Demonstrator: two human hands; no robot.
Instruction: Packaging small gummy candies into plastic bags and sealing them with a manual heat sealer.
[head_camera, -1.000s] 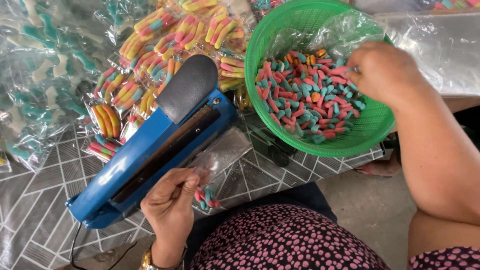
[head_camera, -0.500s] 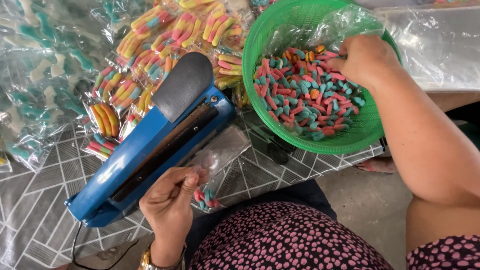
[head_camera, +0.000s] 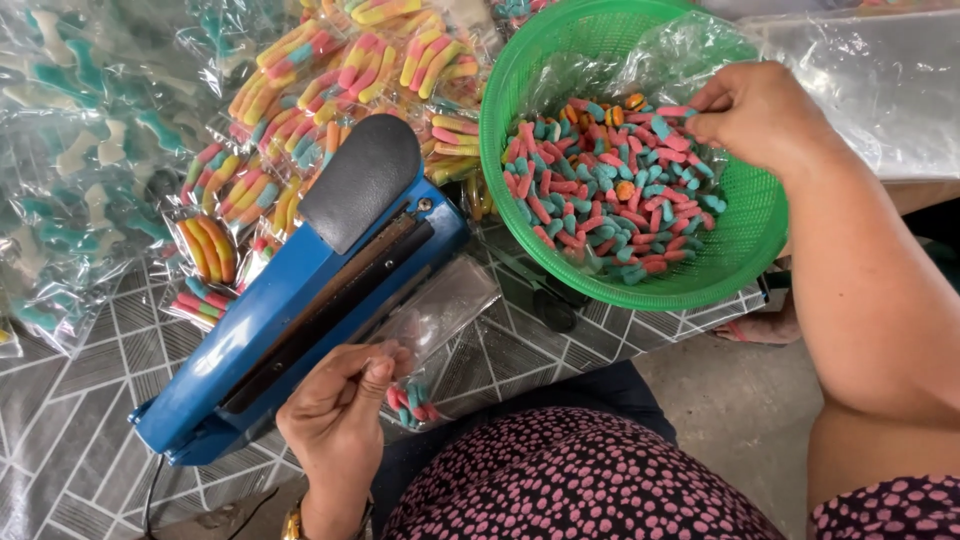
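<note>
While the left hand (head_camera: 340, 415) pinches the thin, slippery clear bag (head_camera: 425, 330) by its mouth near the blue sealer (head_camera: 300, 300), the right hand (head_camera: 755, 110) closes on light, soft gummy candies (head_camera: 610, 185) in the far-right green basket (head_camera: 520, 70).

Dark garment w/ small pink blotch print (head_camera: 580, 480) over lap & right sleeve edge. Gold-tone watch/bracelet (head_camera: 296, 522) on left wrist, partly cut off by frame. Forearms & both hands bare, no gloves.
</note>
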